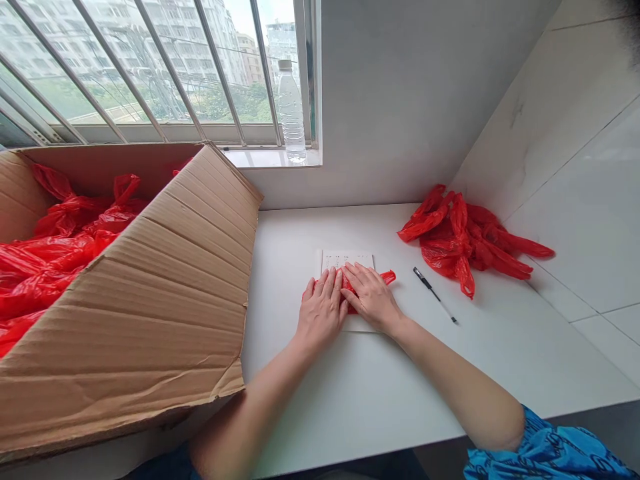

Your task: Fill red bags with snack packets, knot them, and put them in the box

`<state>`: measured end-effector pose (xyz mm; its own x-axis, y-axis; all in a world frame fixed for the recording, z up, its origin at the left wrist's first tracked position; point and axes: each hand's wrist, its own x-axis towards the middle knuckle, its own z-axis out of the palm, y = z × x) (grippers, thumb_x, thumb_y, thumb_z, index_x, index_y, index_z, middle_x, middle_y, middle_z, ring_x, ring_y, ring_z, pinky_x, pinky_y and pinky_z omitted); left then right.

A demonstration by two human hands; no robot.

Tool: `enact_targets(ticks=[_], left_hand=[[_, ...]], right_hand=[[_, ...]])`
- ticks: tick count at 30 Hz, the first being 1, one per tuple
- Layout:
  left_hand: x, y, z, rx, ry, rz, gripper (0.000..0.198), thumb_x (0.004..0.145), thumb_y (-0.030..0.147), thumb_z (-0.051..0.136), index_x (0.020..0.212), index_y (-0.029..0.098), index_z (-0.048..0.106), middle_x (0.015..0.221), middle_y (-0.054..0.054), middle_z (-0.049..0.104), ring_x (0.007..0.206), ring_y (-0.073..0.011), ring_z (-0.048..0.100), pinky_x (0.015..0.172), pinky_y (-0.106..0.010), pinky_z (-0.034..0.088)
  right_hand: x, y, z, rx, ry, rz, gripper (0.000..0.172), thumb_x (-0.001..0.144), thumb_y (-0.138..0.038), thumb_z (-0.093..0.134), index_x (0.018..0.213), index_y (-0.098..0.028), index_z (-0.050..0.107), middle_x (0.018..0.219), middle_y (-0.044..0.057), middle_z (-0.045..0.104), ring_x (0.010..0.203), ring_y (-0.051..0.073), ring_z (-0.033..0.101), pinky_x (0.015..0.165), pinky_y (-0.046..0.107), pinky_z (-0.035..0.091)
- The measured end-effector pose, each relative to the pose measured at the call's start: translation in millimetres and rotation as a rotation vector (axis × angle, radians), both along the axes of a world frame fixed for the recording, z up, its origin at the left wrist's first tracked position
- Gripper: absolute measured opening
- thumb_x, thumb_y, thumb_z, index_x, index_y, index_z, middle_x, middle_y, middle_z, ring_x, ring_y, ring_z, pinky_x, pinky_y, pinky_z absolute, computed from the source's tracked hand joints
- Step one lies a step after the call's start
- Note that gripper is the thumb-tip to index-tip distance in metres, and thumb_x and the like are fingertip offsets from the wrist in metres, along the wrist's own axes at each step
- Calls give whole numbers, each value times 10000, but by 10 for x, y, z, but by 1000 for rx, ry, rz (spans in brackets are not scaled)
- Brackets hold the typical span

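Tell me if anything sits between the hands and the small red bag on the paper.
Nothing visible does: the left hand and right hand both lie flat on the red bag, atop the paper. The pen lies apart, to its right.

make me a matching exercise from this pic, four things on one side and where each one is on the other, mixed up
Things
1 pen
2 water bottle
3 flattened red bag
4 cardboard box

Places
a on the windowsill
b pressed under the left hand and right hand, on a white sheet
c at the left end of the table, with red bags inside
d lying on the table, right of the hands

Pairs: 1-d, 2-a, 3-b, 4-c
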<state>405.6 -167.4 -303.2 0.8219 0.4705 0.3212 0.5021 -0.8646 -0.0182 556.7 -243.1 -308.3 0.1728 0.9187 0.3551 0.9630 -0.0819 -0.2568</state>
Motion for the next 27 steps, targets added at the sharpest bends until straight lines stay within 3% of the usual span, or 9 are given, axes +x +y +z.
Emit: enact_targets(ticks=[17,22,25,27], left_hand=[[-3,-2,-10,-37,-19,-3,548,1007,346,307,1515,145,354,1582,-88,330,1463,-249,324,1195,-468,280],[-48,-15,140,-91,-56,-26,618,986,467,383,1511,144,335,1568,-139,356,1425,-275,376,1178,-496,280],[-87,-34,275,-95,-122,-96,668,894,548,558,1454,216,407,1512,-125,435,1336,-302,453,1154,-513,288],[-95,-40,320,-112,-126,-125,537,854,474,652,1329,260,520,1395,-89,541,1219,-280,523,1082,-470,364]], right_hand=[[-21,0,-4,0,21,0,542,1032,-482,284,1466,-211,464,1533,52,440,1427,264,368,1180,474,278],[186,-69,89,22,139,65,555,1026,-520,290,1479,-227,423,1518,55,462,1397,236,417,1195,489,237],[437,-172,205,181,194,-24,495,1025,-507,307,1365,-231,539,1389,68,592,1288,231,529,1184,493,240],[577,-235,267,257,225,-82,449,1025,-481,316,1209,-228,639,1242,67,681,1176,229,601,1131,461,322]])
